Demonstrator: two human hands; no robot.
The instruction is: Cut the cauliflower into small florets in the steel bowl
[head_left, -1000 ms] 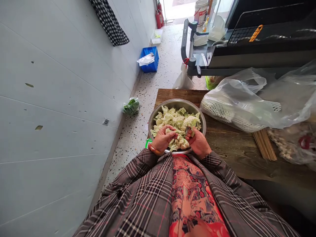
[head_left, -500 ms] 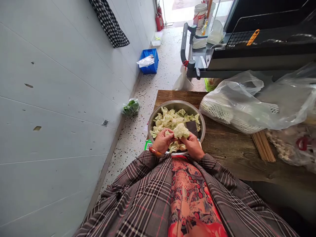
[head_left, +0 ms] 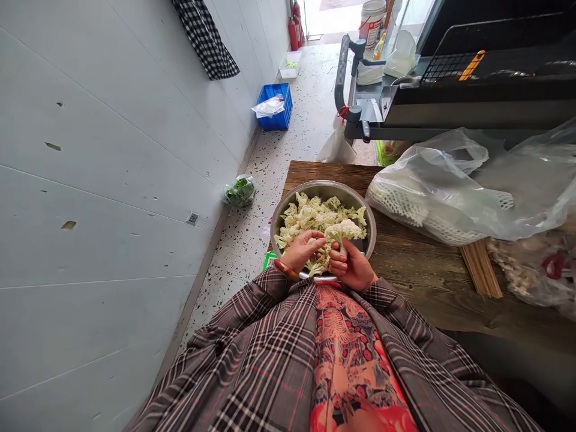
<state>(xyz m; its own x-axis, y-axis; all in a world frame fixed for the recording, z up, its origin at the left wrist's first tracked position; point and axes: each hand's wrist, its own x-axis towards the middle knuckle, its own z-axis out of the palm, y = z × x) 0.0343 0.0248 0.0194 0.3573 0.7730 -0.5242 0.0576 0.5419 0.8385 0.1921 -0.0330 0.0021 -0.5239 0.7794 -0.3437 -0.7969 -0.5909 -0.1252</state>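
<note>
My right hand (head_left: pixel 353 268) grips a large cauliflower floret (head_left: pixel 344 230) by its stem, head tilted up, over a metal bowl (head_left: pixel 369 211). Beside it, my left hand (head_left: pixel 302 252) is closed, thumb and fingers drawn together around a small pale piece of cauliflower that is mostly hidden. Many loose cauliflower florets (head_left: pixel 310 211) fill the bowl below. A dark flat blade-like thing (head_left: pixel 359 243) lies at the bowl's right side, partly covered by the large floret and my right hand.
The bowl stands on a wooden table (head_left: pixel 405 264). To its right are a clear plastic bag (head_left: pixel 432 192), wooden sticks (head_left: pixel 480 270) and a bag of mushroom-like pieces (head_left: pixel 522 264). A dark metal cart (head_left: pixel 391 133) stands behind. Bagged greens (head_left: pixel 240 192) and a blue crate (head_left: pixel 275 117) are on the floor.
The large floret has moved right and turned, so its stem now shows in my right hand. My left hand has come slightly right and up. The view has shifted a little.
</note>
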